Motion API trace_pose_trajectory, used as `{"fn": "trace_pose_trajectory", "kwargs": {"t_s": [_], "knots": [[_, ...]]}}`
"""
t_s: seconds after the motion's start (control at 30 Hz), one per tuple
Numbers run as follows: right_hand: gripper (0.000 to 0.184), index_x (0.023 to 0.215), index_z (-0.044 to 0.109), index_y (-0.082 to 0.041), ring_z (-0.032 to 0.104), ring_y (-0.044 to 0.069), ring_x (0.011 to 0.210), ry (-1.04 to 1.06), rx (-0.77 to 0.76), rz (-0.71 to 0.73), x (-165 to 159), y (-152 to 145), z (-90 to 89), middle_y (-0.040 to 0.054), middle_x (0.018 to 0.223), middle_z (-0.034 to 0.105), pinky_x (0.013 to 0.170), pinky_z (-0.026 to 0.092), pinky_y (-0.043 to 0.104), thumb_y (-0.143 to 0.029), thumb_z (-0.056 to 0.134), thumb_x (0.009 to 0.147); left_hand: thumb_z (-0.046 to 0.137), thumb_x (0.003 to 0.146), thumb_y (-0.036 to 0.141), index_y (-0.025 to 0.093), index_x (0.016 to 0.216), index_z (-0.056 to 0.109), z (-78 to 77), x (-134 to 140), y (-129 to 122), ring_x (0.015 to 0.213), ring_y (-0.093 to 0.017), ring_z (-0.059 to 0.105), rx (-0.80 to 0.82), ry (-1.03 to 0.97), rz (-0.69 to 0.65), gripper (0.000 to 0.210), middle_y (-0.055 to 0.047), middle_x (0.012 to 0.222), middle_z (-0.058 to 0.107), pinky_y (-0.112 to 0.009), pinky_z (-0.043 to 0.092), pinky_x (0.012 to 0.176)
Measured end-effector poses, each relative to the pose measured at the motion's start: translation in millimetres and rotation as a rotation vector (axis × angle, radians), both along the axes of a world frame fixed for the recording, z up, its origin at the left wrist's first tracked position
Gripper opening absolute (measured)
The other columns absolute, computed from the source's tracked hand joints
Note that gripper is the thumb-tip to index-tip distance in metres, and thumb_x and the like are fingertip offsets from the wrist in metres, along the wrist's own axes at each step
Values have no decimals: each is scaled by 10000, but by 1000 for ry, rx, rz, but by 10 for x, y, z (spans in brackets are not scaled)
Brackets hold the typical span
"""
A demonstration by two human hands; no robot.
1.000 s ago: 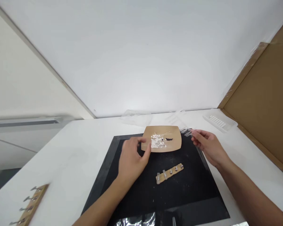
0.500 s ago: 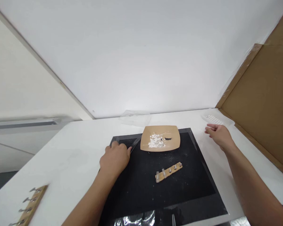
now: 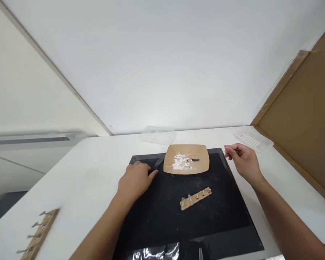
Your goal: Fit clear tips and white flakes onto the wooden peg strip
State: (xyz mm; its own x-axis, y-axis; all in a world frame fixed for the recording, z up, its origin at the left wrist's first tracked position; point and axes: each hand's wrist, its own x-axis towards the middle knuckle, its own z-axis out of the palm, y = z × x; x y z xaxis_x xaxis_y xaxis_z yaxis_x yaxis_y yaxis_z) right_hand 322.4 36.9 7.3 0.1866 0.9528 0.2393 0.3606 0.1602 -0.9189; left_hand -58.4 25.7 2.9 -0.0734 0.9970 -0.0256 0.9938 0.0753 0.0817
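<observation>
My left hand (image 3: 135,180) rests over the left edge of a black mat (image 3: 162,224), its thumb apart from the fingers. By its fingertips lies a dark glossy strip (image 3: 158,164), which reaches to the brown paper tray (image 3: 204,167). White scraps (image 3: 182,162) and one small black piece (image 3: 195,160) lie in that tray. My right hand (image 3: 245,160) is at the mat's far right corner, thumb and fingers pinched together; what they hold is too small to make out. Nearer on the mat sits a wooden strip (image 3: 195,199) with metal studs and clear sleeves.
A clear plastic tray (image 3: 265,142) with white strips stands at the back right, before a cardboard panel (image 3: 306,119). Clear film (image 3: 157,135) lies by the wall. A wooden rack with metal pegs (image 3: 42,234) is at the front left. A metal tool tip (image 3: 200,254) shows at the bottom.
My right hand has moved left from beside the clear tray to the mat's corner, and its fingers have closed into a pinch. My left thumb has come away from the dark strip.
</observation>
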Motion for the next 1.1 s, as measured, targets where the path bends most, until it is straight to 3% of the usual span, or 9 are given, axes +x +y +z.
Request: {"fn": "trace_pose_trajectory", "kwargs": {"t_s": [0.1, 0.27, 0.47, 0.53, 0.67, 0.77, 0.9, 1.0, 1.1], "knots": [[435, 895, 755, -200, 679, 202, 709, 5, -7, 55, -60, -25, -44, 56, 805, 758, 679, 531, 332, -632, 720, 926, 628, 894, 436, 217, 729, 739, 4, 15, -8, 1012, -385, 676, 5, -11, -15, 295, -162, 977, 743, -429, 544, 828], [408, 878, 711, -231, 696, 223, 759, -151, -23, 113, -134, -49, -121, 33, 779, 741, 735, 513, 348, -616, 634, 991, 589, 914, 325, 198, 798, 698, 9, -17, 26, 972, -346, 725, -41, -5, -20, 203, -159, 1002, 768, -401, 529, 825], [360, 838, 586, -248, 628, 209, 715, -300, 31, 177, -250, -98, -160, 15, 771, 679, 703, 462, 348, -540, 560, 1046, 405, 1013, 284, 131, 1142, 607, 98, 18, 48, 869, -381, 748, 67, -40, 168, 284, -191, 925, 772, -434, 517, 745], [354, 831, 545, -252, 602, 204, 702, -299, 78, 217, -313, -122, -167, 16, 771, 655, 689, 452, 345, -516, 524, 1067, 384, 1028, 303, 127, 1265, 535, 128, 106, 34, 875, -378, 755, 196, -154, 213, 332, -174, 941, 777, -435, 523, 754], [351, 828, 523, -253, 583, 198, 711, -285, 173, 306, -447, -127, -105, 26, 798, 632, 695, 451, 344, -478, 483, 1094, 365, 1035, 367, 131, 1313, 526, 121, 327, -37, 894, -351, 752, 386, -417, 94, 398, -171, 994, 755, -407, 535, 751], [313, 868, 534, -250, 595, 202, 746, -294, 212, 378, -566, -49, 17, 33, 826, 641, 711, 457, 343, -457, 490, 1098, 372, 1060, 489, 183, 1219, 588, 56, 472, -113, 690, -261, 699, 303, -694, -66, 406, -48, 761, 688, -345, 528, 659], [321, 872, 558, -243, 602, 206, 782, -386, 317, 513, -803, 108, 145, 46, 873, 658, 726, 456, 345, -452, 478, 1101, 431, 1044, 612, 213, 1026, 590, -21, 643, -206, 491, -141, 511, 224, -1089, -90, 430, 44, 637, 515, -242, 412, 474], [368, 848, 546, -245, 596, 203, 768, -391, 399, 479, -985, 187, 141, 44, 847, 639, 730, 467, 351, -466, 429, 1118, 500, 997, 692, 223, 923, 521, -21, 753, -264, 423, -83, 362, 109, -1363, -37, 475, 84, 627, 407, -190, 289, 384], [397, 823, 533, -253, 594, 213, 776, -428, 492, 408, -1099, 231, 88, 51, 817, 619, 748, 471, 366, -466, 395, 1128, 560, 959, 724, 221, 894, 507, 11, 816, -311, 418, -63, 322, 41, -1470, -39, 510, 93, 629, 380, -166, 253, 362]]}}
